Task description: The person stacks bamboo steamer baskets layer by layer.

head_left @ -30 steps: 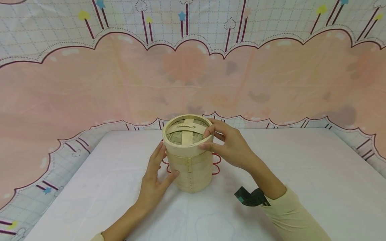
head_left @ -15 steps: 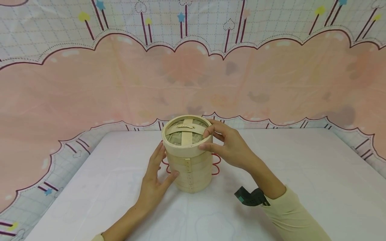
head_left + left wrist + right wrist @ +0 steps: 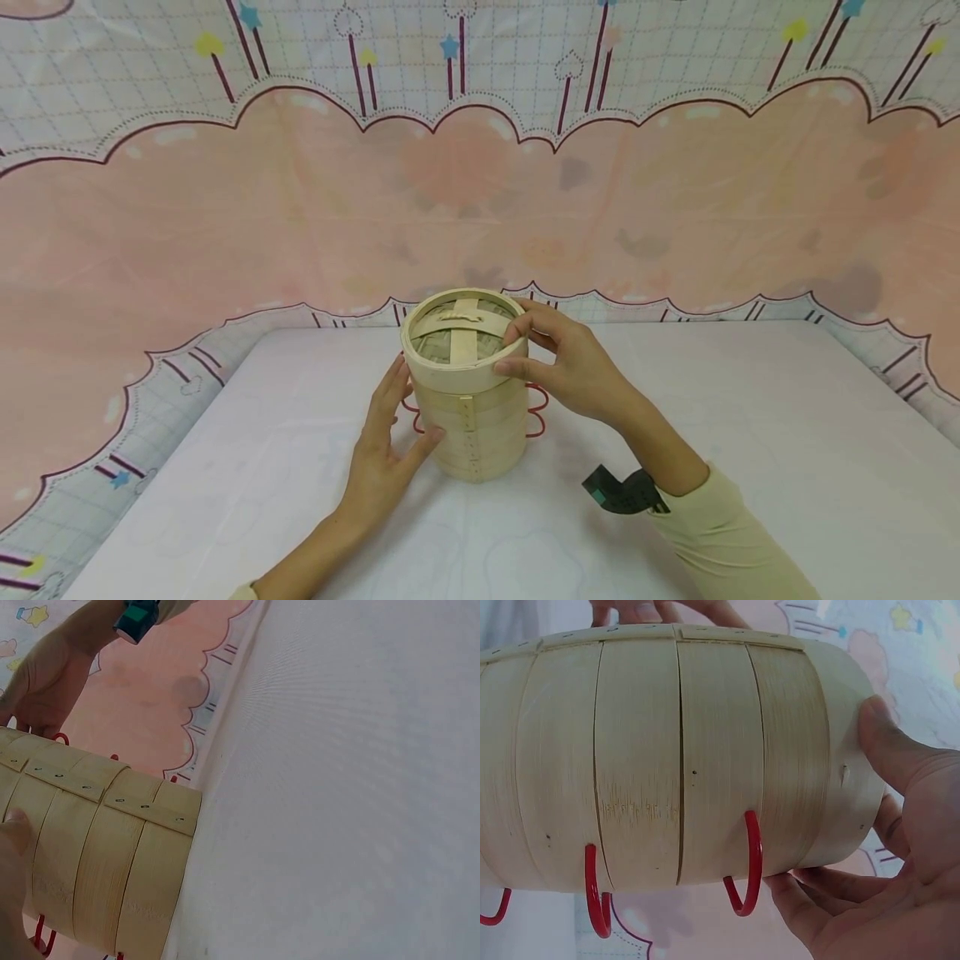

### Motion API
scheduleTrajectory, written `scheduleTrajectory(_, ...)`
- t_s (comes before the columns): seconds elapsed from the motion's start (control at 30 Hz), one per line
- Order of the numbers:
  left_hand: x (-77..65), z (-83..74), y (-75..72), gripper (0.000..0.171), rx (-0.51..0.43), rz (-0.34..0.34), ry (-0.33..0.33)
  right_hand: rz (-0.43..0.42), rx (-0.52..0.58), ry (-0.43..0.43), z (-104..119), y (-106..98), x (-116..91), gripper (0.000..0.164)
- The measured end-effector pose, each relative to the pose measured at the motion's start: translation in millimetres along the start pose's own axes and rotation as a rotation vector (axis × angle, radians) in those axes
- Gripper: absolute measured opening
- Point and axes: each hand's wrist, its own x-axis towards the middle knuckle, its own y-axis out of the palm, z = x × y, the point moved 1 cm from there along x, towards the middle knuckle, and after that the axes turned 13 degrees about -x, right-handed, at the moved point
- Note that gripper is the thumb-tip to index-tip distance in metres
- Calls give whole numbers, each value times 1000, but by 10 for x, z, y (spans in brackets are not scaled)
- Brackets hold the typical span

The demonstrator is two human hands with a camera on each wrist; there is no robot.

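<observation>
A tall round bamboo steamer, built of stacked tiers, stands upright on the white table. Its woven lid, with crossed strips and a small loop on top, sits on the uppermost tier. My left hand holds the steamer's left side, thumb on the front wall and fingers reaching round toward the back. At the right of the lid, my right hand pinches the rim, the thumb outside and a fingertip over the edge. Red loop handles stick out from the tiers on both sides.
The white tabletop spreads out around the steamer. Behind it hangs a pink and white patterned cloth. A dark strap-like device sits at the right wrist, by the sleeve.
</observation>
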Motion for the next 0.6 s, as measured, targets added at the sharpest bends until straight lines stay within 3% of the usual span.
scheduleTrajectory(0.2, 4, -13, -13, 90, -6, 6, -38, 0, -13, 6, -1, 10, -2, 23)
scheduleTrajectory(0.6, -13, 0, -30, 90, -3, 5, -39, 6, -16, 25, 13, 37, -6, 24)
